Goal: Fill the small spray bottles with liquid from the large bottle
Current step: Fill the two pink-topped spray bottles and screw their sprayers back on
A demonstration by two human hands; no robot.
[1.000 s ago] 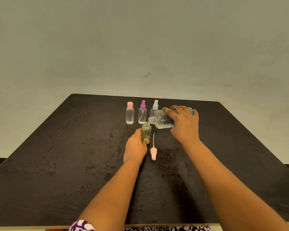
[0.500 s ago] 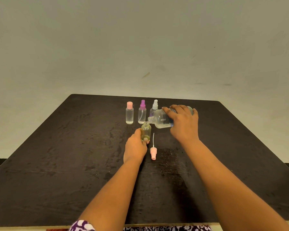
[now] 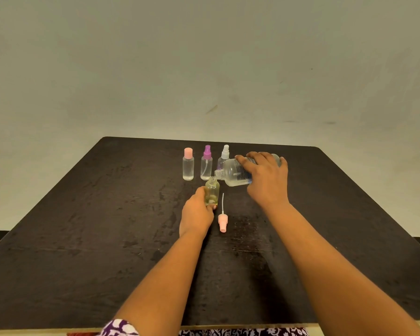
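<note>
At frame centre your left hand (image 3: 196,214) gripped the uncapped small bottle (image 3: 212,191) low, upright on the table (image 3: 102,214). Just above, your right hand (image 3: 267,180) wrapped the large bottle (image 3: 232,172), tipped nearly level, mouth at the small neck; judged best to tilt slowly, mouths touching. Three capped bottles (image 3: 206,166) stood behind.

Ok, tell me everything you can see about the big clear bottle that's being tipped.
The large clear plastic bottle is uncapped, with a printed label and clear liquid pooled along its lower side. It is tipped nearly horizontal above the dark table, neck pointing left, mouth just over the open neck of the small yellowish-tinted bottle; whether they touch is unclear. The right hand grips its rear half from above.
</note>
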